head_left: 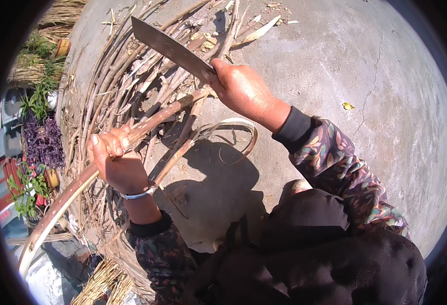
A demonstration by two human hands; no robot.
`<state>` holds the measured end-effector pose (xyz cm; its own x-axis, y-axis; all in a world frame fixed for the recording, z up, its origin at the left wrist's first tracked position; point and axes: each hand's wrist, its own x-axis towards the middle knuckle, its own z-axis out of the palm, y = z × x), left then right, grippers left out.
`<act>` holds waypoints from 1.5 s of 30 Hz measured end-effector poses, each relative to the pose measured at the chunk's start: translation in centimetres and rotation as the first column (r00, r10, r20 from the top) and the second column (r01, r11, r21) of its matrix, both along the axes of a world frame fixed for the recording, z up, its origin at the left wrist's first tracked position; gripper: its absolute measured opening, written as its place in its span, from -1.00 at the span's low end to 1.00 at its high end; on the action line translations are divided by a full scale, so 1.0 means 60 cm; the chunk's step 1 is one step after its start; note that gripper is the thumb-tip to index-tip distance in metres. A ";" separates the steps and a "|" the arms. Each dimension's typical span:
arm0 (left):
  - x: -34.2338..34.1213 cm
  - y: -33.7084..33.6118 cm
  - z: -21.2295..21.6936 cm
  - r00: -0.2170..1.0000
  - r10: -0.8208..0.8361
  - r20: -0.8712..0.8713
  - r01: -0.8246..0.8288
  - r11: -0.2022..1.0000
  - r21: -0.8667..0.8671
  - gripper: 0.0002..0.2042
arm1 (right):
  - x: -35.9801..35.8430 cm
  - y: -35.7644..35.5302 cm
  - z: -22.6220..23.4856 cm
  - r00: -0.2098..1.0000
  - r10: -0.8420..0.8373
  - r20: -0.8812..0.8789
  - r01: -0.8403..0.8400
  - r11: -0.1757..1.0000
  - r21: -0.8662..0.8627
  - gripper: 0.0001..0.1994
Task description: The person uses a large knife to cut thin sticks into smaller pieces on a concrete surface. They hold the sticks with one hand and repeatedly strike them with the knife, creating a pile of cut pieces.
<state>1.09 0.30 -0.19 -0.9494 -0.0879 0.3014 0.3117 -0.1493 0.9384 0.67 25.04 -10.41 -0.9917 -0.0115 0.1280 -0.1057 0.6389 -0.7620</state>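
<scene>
My left hand (114, 155) is wrapped round a long, curved wooden branch (157, 118) with reddish-brown bark. Pale bare wood shows along its lower left length, and its far end reaches to just below my right hand. In my right hand (243, 91) is a cleaver-like knife (172, 53) with a broad, dark rectangular blade. The blade is raised and points up and left, apart from the branch. My fist hides the knife's handle. A white bangle (138, 195) circles my left wrist.
A pile of cut branches (106, 81) covers the ground at the left and top. A thin curled strip (251, 140) lies near my right forearm. Wood chips (264, 31) are scattered on the concrete ground (325, 56). Potted plants (40, 137) and straw bundles (101, 279) line the left side.
</scene>
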 end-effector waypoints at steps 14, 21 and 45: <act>0.006 -0.018 -0.001 0.999 0.043 0.032 -0.043 0.999 0.004 -0.61 | -0.014 0.005 -0.012 0.999 -0.006 0.038 0.007 1.000 -0.028 -0.71; 0.004 -0.010 -0.002 1.000 -0.001 -0.009 0.001 1.000 -0.017 -0.66 | -0.004 -0.001 -0.071 0.959 0.087 0.269 -0.119 0.988 0.103 -0.68; -0.022 0.109 0.021 0.957 0.197 -0.213 -0.207 0.978 -0.021 -0.61 | 0.010 -0.001 -0.096 0.978 0.039 0.205 -0.033 0.999 -0.032 -0.69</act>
<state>-0.24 6.83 1.05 -0.8286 -0.2542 0.4988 0.5211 -0.0246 0.8531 1.24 24.96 -16.16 -0.9959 -0.0471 -0.0775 0.0321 0.6158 -0.7873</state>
